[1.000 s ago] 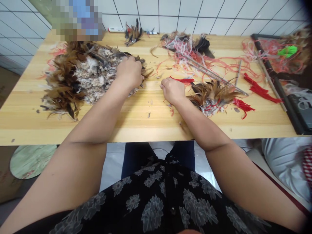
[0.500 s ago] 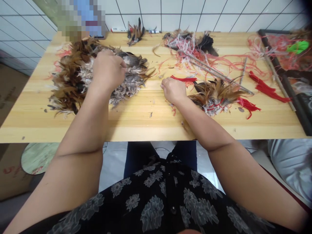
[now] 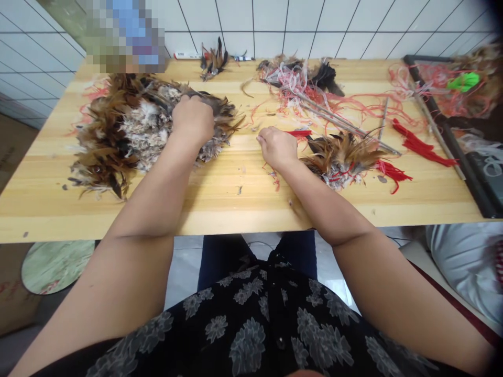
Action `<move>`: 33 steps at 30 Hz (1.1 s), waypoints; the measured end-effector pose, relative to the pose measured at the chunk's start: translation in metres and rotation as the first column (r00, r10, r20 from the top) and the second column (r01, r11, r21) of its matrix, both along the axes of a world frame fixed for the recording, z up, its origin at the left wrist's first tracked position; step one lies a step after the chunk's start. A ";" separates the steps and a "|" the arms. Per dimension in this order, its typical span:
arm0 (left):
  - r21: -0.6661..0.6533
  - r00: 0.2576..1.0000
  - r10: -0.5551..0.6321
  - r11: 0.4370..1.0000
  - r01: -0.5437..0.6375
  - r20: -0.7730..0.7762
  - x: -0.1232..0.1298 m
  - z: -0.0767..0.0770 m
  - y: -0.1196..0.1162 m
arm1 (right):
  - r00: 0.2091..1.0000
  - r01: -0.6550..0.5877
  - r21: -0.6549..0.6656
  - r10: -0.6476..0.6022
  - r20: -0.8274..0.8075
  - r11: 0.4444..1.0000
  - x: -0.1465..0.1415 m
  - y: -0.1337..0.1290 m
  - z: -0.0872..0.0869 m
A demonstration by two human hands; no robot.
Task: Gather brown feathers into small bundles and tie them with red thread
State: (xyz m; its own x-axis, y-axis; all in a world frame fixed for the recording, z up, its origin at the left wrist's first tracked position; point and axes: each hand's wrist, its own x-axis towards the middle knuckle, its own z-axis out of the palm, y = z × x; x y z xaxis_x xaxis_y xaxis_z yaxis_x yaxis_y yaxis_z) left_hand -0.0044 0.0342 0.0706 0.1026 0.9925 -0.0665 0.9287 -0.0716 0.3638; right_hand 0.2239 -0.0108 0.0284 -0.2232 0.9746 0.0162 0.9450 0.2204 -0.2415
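Note:
My left hand (image 3: 193,119) rests over the right part of a large pile of brown, black and grey-white feathers (image 3: 145,125). Its fingers curl down into the pile, and their tips are hidden. Right of the pile, my right hand (image 3: 278,148) is low over the table with thumb and fingers pinched together. Whatever sits in that pinch is too small or hidden. Just beyond this hand lies a bundle of red string (image 3: 301,133). A smaller bunch of brown feathers (image 3: 341,157), with red strands among its pale ends, lies beside my right wrist.
Pink and white plastic strands (image 3: 288,78) and thin sticks (image 3: 334,116) lie at the back. Red string (image 3: 422,144) is near a dark-framed tray (image 3: 467,162) on the right. A small feather tuft (image 3: 214,60) and a marker (image 3: 186,55) are by the tiled wall.
My left hand has moved to the right across the feather pile, uncovering its pale middle. My right hand stays nearly in place, still pinched. The view has shifted slightly.

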 end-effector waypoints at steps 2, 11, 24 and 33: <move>0.024 0.994 0.001 1.000 -0.004 0.114 -0.004 -0.001 -0.003 | 1.000 0.001 -0.007 -0.001 -0.014 1.000 -0.001 0.000 0.001; 0.136 0.624 -0.038 0.985 -0.109 0.780 0.001 -0.022 0.000 | 0.949 0.019 0.068 0.004 -0.316 0.997 0.003 0.011 -0.023; -0.105 0.261 0.070 0.987 0.121 0.963 0.054 -0.049 -0.014 | 0.603 -0.049 0.140 0.141 -0.785 0.989 0.003 0.037 -0.070; -0.197 0.510 0.104 0.972 0.131 0.854 0.045 -0.039 -0.011 | 0.681 -0.037 0.083 0.086 -0.728 0.996 0.000 0.035 -0.070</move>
State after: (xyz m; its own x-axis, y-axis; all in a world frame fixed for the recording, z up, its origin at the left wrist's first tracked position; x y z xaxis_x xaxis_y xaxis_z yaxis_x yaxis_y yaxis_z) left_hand 0.0401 0.0227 0.0313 0.2390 0.9609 -0.1401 0.1550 0.1047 0.9824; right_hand 0.2237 0.0238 -0.0418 -0.1759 0.9510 0.2543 0.4583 0.3078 -0.8338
